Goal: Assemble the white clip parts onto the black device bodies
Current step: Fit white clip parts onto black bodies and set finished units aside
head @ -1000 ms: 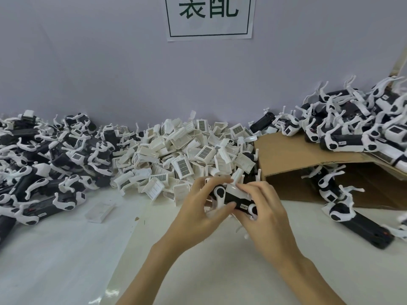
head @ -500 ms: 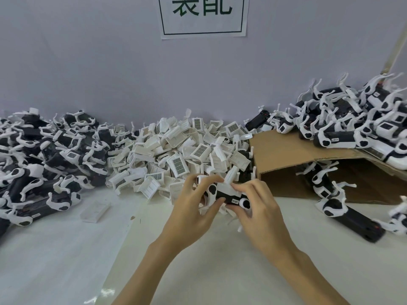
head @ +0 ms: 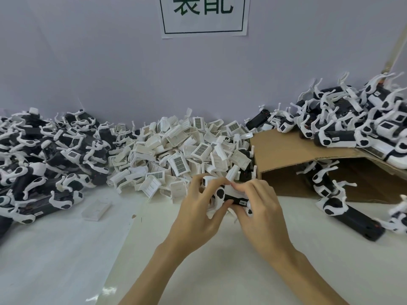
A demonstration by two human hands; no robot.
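**Black device body held in both hands above the table**

Black device body (head: 236, 198) is held just above the white table (head: 319, 271), in front of the heaps. It is gripped from the left by the left hand (head: 198, 213), whose fingers curl over its top and whose thumb lies under it. A white clip (head: 231, 190) on its upper side is pinched by the fingertips of the right hand (head: 261, 211). Just behind the hands, a pile of loose white clips (head: 180, 155) is seen. To the left, a heap of devices (head: 50, 159) is spread. To the right, more devices (head: 356, 126) are stacked on a cardboard box (head: 293, 155). On the far wall, a paper sign (head: 204, 16) is fixed.
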